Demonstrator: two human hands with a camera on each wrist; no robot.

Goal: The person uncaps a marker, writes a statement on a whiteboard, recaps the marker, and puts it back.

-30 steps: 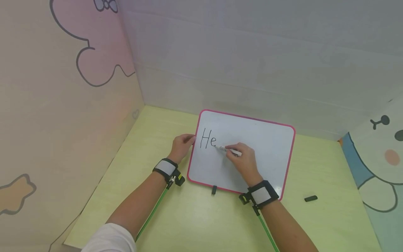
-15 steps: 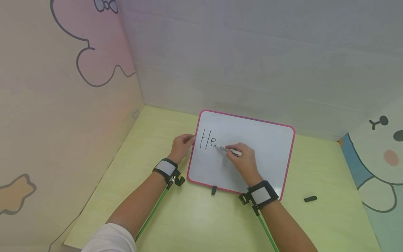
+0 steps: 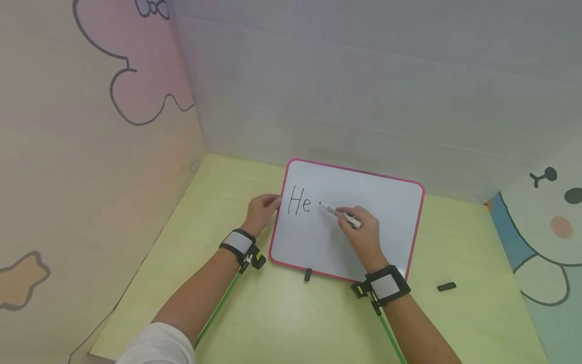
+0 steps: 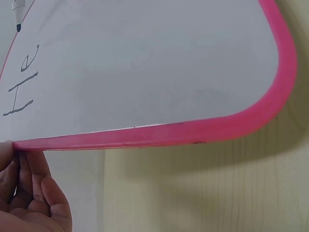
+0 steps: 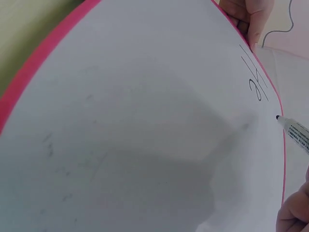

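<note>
A whiteboard (image 3: pixel 345 242) with a pink frame leans slightly askew on the table, the letters "He" (image 3: pixel 300 200) written in black at its upper left. My left hand (image 3: pixel 261 212) pinches the board's left edge; in the left wrist view the thumb and curled fingers (image 4: pixel 36 181) meet at the pink rim. A white marker (image 3: pixel 341 215) sits in my right hand (image 3: pixel 364 232), black tip pointing up and left, just right of the "e". In the right wrist view the marker tip (image 5: pixel 278 117) stands apart from its shadow, off the board's surface.
A small black clip-like piece (image 3: pixel 307 274) sits at the board's lower edge. On the pale yellow table (image 3: pixel 291 318) to the right lies a black marker cap (image 3: pixel 446 286). Walls with cartoon drawings rise behind the table and at both sides.
My right hand has lifted the marker from the end of the "e" and moved it right and slightly up. The left hand still holds the board's edge.
</note>
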